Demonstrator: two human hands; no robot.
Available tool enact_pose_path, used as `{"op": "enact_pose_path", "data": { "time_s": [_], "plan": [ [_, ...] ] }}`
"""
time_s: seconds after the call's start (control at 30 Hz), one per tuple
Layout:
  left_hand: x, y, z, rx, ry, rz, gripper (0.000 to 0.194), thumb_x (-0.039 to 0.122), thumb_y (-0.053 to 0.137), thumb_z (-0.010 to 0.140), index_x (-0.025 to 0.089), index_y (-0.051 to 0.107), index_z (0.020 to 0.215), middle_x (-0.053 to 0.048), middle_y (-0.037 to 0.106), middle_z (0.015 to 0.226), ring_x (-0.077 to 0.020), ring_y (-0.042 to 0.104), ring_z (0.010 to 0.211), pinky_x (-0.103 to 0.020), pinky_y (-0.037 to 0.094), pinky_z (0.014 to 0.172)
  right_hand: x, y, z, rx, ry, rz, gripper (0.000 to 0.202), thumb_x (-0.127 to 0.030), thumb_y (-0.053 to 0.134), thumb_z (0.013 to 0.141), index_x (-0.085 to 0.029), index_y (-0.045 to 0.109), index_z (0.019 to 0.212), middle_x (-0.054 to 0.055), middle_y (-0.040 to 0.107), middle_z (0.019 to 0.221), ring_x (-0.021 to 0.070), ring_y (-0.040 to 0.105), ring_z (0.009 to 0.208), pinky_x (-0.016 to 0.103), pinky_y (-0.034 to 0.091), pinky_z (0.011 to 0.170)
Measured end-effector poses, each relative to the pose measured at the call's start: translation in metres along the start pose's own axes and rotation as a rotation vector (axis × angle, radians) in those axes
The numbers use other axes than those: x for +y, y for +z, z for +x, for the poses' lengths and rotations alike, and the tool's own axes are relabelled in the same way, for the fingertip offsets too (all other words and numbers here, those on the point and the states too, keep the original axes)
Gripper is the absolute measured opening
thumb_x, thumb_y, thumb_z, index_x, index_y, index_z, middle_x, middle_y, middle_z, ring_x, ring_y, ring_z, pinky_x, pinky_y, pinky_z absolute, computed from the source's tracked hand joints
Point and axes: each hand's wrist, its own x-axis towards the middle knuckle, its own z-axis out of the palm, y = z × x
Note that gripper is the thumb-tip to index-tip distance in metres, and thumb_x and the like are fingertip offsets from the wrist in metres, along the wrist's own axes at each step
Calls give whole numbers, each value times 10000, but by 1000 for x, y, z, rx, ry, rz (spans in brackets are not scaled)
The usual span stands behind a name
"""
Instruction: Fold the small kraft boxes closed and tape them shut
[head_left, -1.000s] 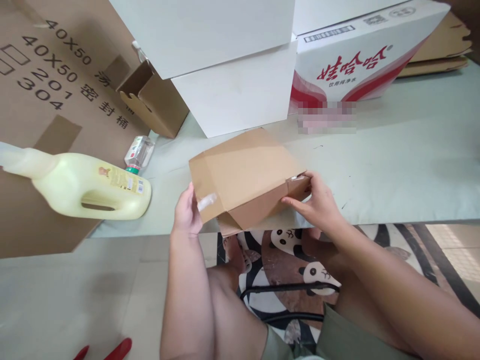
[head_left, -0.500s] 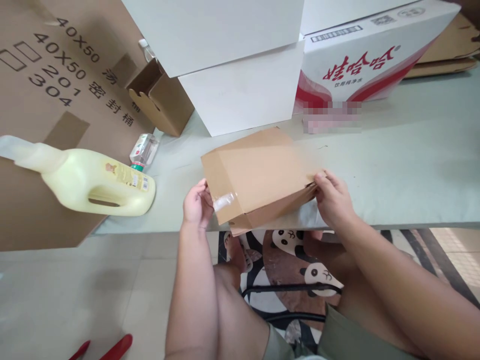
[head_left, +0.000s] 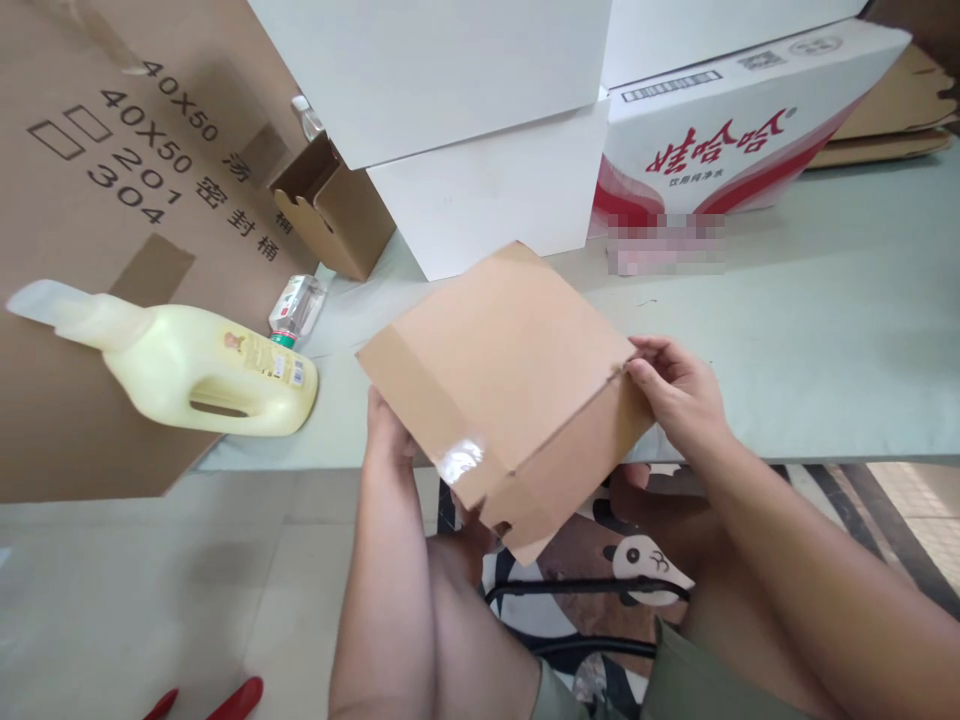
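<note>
Between my hands a brown cardboard box [head_left: 517,350] is held tilted over the table's front edge, one corner turned toward me. A shiny piece of clear tape [head_left: 460,460] sticks to its near left panel. My left hand [head_left: 388,428] grips the box from its left side; most of those fingers are hidden behind the cardboard. At the right corner, my right hand [head_left: 675,390] pinches the edge between thumb and fingers. The side panel facing me has small cut-outs near its lower left corner.
A pale yellow jug [head_left: 217,370] and a small clear bottle [head_left: 295,310] lie at the left. Behind them stand a large carton [head_left: 90,300] and a small open box [head_left: 337,215]. White boxes [head_left: 487,190] and a red-and-white carton [head_left: 720,150] line the back of the table [head_left: 825,330].
The cardboard box has turned and tipped, so more of its near side panel shows and its lower corner hangs past the table edge. Both hands have stayed on it.
</note>
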Motion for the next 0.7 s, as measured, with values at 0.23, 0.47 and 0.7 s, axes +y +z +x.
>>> {"op": "enact_pose_path", "data": {
  "time_s": [0.23,0.47,0.7],
  "plan": [
    [5,17,2,72,-151,-377,185,212,520,857,166,695,892,-52,754,802,-186,715,750,-313,578,738,-6,10,-1,-226,269,393,431,-526,842,616,-213,660,850,11,652,692,135,575,566,265,477,504],
    [10,17,2,-9,-225,-488,485,494,291,940,176,653,886,-94,715,881,-210,698,761,-337,555,658,-24,-6,-6,-31,270,534,432,-501,838,600,-202,535,668,-89,422,481,22,332,372,159,271,341],
    [15,18,-4,-13,-254,-474,351,463,405,857,178,603,801,-33,592,690,-156,595,561,-290,515,560,-59,-146,-16,737,62,177,334,-334,738,689,-241,420,652,-65,450,522,84,447,390,203,348,340]
  ]
}}
